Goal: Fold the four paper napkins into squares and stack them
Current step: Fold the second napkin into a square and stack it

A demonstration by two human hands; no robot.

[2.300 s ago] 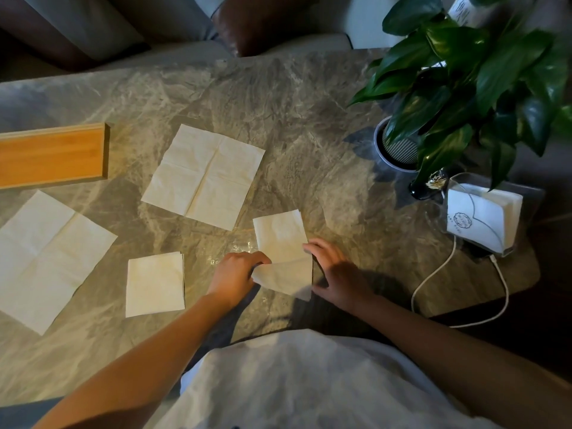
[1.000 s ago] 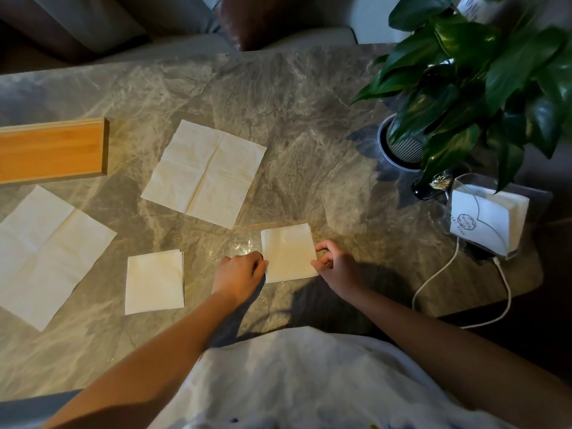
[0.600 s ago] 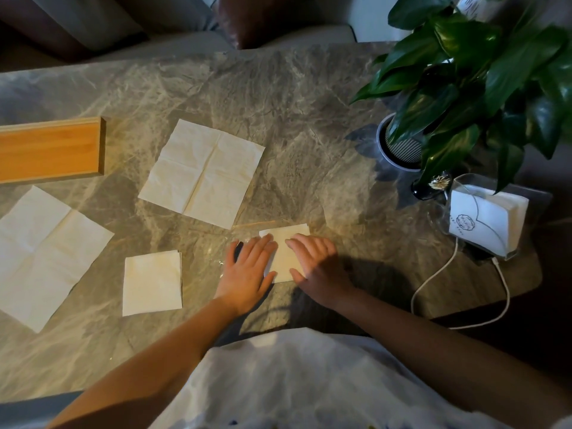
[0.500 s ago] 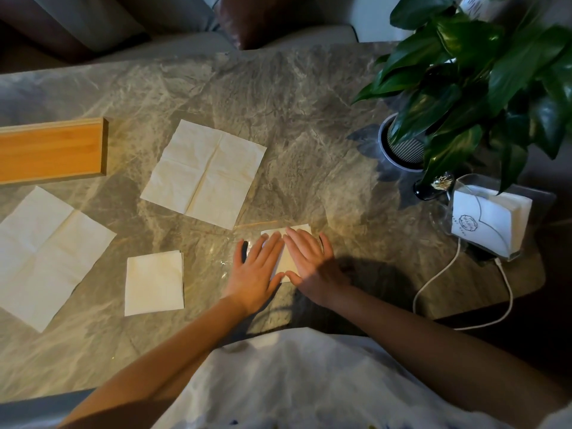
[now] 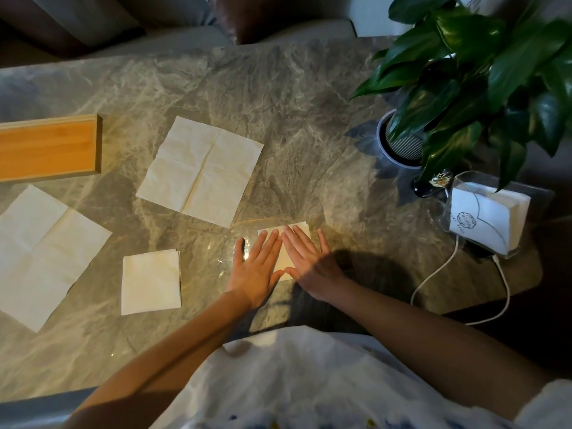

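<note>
Now the left hand (image 5: 255, 267) and the right hand (image 5: 305, 261) lie flat on the small napkin (image 5: 305, 228), on the table (image 5: 278, 103) to the near left of the plant pot (image 5: 385, 144). Their fingers are straight and hold nothing; they just press. To do this well, rub from the middle out to the edges, so the folds get sharp and the corners match. One folded napkin (image 5: 150, 281) and two open napkins (image 5: 201, 170) (image 5: 40, 252) lie farther left of the pot.
</note>
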